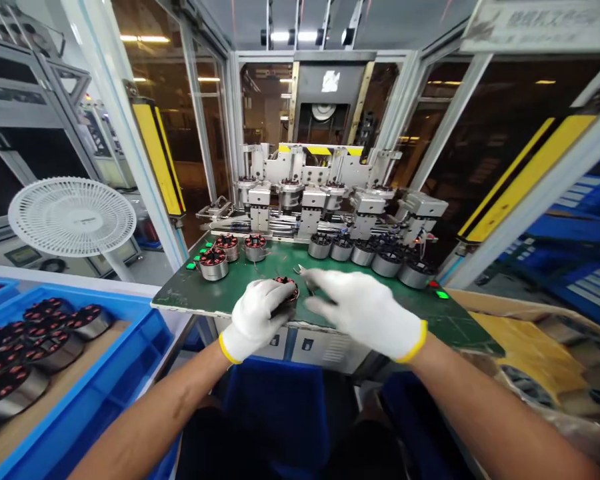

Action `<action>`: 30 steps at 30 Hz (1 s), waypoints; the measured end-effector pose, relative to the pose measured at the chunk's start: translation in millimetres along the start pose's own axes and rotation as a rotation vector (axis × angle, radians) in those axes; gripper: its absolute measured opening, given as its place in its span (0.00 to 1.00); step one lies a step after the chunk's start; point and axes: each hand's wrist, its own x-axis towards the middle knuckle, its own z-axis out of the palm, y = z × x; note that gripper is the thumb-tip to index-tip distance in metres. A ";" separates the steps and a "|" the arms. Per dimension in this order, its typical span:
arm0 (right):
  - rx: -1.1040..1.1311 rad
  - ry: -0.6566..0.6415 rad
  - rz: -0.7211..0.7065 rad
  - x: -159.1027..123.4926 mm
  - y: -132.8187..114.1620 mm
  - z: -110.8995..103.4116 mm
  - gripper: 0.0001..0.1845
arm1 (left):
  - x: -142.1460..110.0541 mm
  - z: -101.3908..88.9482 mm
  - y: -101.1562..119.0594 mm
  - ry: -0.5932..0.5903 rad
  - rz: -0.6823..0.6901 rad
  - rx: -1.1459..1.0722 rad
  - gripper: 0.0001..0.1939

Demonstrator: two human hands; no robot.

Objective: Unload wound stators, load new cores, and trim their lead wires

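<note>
1. Gripping a wound motor part [286,288] with the left hand [257,317], white glove fingers curled around its metal side and clamped on it, red coil top showing just beyond the fingertips.
2. Keeping that part low near the front edge of a green workbench board [200,295], with the palm partly hiding it.
3. Reaching in with the right hand [365,313], gloved fingers stretched forward and slightly apart, their tips just beside small metal tweezers [303,275] next to the part; no telling from this view whether they are pinching the tweezers.
4. Standing upright along the back of the board, a row of matching parts [363,253], well apart from both hands.
5. Sitting off to the left, a blue plastic tray [105,393] holding more parts, with a white fan [73,217] beyond it.
6. Rising behind the board, a metal machine [310,180]; lying to the right, a cardboard box [480,307].
</note>
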 end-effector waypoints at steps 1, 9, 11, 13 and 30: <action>-0.113 -0.079 -0.063 3.8 -6.7 2.6 0.13 | -0.9 1.3 -0.1 0.015 0.010 -0.004 0.18; -0.111 -0.322 -0.126 3.3 -11.1 53.2 0.10 | 28.1 -22.8 3.8 -0.271 -0.224 -0.085 0.11; 0.156 -0.341 -0.088 -1.1 -7.7 61.5 0.14 | 37.7 -29.5 5.0 -0.341 -0.280 -0.114 0.11; 0.409 -0.358 -0.062 -3.6 -0.4 60.4 0.14 | 42.0 -33.9 6.1 -0.395 -0.278 -0.131 0.12; -0.072 -0.273 -0.047 7.5 1.7 47.6 0.12 | 15.8 -12.2 13.3 -0.177 -0.144 0.014 0.16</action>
